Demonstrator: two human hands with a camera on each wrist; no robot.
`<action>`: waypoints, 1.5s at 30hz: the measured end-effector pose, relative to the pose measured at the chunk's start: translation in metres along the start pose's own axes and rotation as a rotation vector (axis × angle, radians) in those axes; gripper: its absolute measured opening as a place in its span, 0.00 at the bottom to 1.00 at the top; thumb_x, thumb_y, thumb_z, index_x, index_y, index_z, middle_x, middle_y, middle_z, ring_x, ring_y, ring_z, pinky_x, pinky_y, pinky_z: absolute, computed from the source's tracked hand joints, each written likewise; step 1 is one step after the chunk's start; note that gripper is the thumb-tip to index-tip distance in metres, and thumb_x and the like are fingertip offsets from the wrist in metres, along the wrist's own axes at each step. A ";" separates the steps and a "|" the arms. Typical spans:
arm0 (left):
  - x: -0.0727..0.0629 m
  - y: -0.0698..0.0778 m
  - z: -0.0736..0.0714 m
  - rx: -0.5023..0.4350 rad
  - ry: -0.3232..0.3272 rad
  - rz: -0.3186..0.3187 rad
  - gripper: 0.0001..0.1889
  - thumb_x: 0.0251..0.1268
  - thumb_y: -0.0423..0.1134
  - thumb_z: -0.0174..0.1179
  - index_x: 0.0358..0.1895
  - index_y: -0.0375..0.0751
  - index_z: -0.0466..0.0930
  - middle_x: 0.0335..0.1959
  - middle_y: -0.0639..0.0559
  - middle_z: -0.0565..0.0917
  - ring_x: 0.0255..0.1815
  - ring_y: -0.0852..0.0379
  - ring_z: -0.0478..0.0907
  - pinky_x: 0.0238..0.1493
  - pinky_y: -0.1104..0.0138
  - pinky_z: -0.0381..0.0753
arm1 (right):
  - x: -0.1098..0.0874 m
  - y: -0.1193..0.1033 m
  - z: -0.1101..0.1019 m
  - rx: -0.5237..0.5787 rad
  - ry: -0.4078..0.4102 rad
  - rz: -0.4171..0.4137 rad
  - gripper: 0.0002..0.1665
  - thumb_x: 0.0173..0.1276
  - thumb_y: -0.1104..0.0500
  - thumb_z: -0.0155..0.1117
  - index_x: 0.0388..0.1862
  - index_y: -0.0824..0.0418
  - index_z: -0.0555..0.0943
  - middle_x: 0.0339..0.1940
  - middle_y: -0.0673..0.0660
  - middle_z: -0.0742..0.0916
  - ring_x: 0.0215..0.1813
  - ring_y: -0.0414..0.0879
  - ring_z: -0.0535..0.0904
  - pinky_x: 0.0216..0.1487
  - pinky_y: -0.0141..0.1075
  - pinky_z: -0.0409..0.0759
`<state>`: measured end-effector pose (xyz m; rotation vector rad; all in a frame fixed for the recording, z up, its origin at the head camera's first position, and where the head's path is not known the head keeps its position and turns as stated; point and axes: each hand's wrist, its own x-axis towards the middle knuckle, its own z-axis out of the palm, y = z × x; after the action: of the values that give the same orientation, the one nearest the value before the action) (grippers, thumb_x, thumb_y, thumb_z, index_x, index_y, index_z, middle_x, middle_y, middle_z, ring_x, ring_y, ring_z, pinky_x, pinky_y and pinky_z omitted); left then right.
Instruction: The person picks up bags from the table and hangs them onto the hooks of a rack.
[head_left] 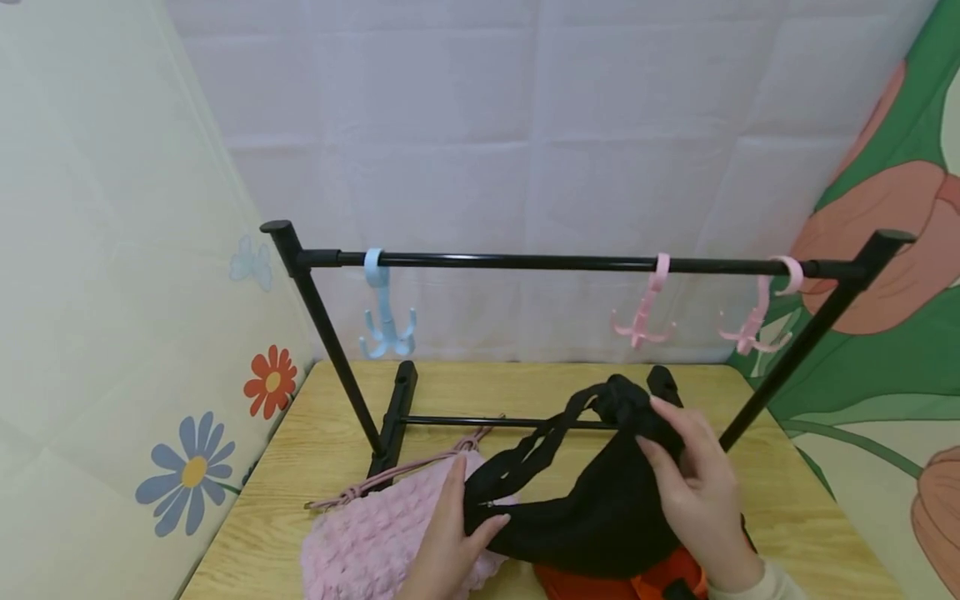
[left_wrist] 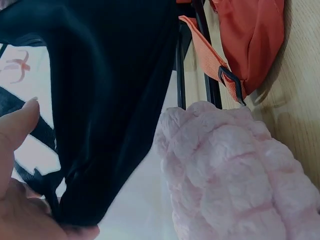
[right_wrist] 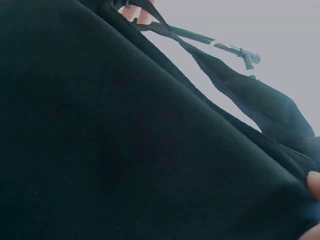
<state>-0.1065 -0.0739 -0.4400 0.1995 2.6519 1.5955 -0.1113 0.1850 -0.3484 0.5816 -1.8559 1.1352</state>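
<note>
A soft black fabric bag (head_left: 592, 525) hangs between both hands, its strap looping over the top toward a knot (head_left: 621, 400). My left hand (head_left: 450, 533) pinches the bag's left end; in the left wrist view the thumb (left_wrist: 22, 122) lies apart from the cloth while the fingers hold the tip. By the knot, my right hand (head_left: 701, 492) grips the right end between thumb and fingers. Dark cloth (right_wrist: 125, 135) fills most of the right wrist view. Below lie a pink puffy bag (head_left: 375, 542) with a thin strap and an orange-red bag (head_left: 581, 585), partly covered by the black one.
A black rack stands across the wooden table (head_left: 795, 517), its top bar (head_left: 495, 262) above the hands. One blue hook (head_left: 387, 329) hangs at its left; two pink hooks, one nearer the middle (head_left: 643, 317) and one at the end (head_left: 750, 329), hang at right. Cloth walls surround it.
</note>
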 end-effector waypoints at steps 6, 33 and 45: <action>0.004 0.005 0.001 0.079 0.032 0.062 0.43 0.59 0.41 0.69 0.74 0.32 0.55 0.70 0.34 0.63 0.69 0.35 0.61 0.63 0.40 0.62 | -0.005 0.000 0.004 0.085 -0.026 -0.030 0.31 0.69 0.49 0.59 0.55 0.77 0.76 0.49 0.44 0.79 0.34 0.31 0.72 0.32 0.19 0.69; 0.012 0.029 -0.030 -0.240 0.014 0.138 0.14 0.62 0.19 0.50 0.49 0.24 0.78 0.29 0.44 0.83 0.27 0.58 0.78 0.33 0.66 0.80 | -0.019 0.014 0.004 0.055 -0.046 0.167 0.33 0.53 0.86 0.60 0.61 0.75 0.71 0.48 0.42 0.78 0.49 0.30 0.77 0.47 0.18 0.73; 0.019 0.047 -0.042 -0.275 0.161 0.101 0.14 0.61 0.20 0.51 0.48 0.26 0.80 0.28 0.44 0.80 0.25 0.58 0.75 0.31 0.68 0.76 | -0.029 0.017 0.002 -0.032 -0.103 0.390 0.33 0.56 0.83 0.63 0.61 0.72 0.70 0.42 0.42 0.74 0.40 0.30 0.74 0.32 0.21 0.71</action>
<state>-0.1249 -0.0864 -0.3780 0.2051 2.5283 2.0682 -0.1093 0.1900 -0.3814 0.2671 -2.1326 1.3428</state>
